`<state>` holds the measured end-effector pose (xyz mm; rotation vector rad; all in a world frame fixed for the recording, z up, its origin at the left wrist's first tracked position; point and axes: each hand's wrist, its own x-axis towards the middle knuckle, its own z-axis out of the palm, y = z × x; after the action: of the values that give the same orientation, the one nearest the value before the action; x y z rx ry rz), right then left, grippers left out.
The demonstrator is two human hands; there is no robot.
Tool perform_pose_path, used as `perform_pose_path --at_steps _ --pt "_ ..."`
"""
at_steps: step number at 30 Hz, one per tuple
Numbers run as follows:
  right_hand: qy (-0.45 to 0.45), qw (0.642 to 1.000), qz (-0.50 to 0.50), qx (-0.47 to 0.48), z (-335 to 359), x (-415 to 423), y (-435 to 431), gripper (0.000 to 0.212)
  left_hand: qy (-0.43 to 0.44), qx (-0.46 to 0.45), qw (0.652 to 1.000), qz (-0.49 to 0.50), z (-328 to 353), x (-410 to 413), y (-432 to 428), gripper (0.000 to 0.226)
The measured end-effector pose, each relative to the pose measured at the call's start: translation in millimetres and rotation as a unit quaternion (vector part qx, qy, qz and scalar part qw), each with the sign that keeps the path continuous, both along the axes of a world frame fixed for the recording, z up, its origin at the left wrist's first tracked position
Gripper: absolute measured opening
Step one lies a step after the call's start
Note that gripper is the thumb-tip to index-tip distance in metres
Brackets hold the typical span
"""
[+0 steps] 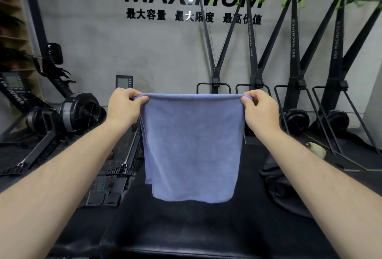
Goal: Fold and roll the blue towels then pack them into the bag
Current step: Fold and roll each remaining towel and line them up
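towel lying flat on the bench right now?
No: the blue towel hangs in the air, its top corners pinched by the left hand and right hand above the black bench.

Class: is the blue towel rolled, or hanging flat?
Hanging flat: left hand and right hand pinch the blue towel by its top corners.
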<state>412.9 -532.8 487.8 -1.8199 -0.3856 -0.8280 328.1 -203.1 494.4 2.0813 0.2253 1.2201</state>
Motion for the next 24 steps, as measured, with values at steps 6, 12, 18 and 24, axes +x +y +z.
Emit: perform_pose_path --at_steps 6,12,18,24 --pt "0.050 0.999 0.011 0.009 -9 21 4 0.011 0.029 -0.119 0.992 -0.019 -14 22 10 0.010" --pt "0.114 0.993 0.016 0.001 -40 52 15 0.010 0.091 -0.137 0.986 -0.025 -48 55 21 0.008" --pt "0.131 0.987 0.062 0.071 -42 65 21 0.011 0.025 -0.194 0.977 -0.080 -52 71 16 0.011" --pt "0.178 0.980 0.072 0.059 -109 51 8 0.015 0.050 -0.190 0.977 -0.089 -118 42 0 0.007"
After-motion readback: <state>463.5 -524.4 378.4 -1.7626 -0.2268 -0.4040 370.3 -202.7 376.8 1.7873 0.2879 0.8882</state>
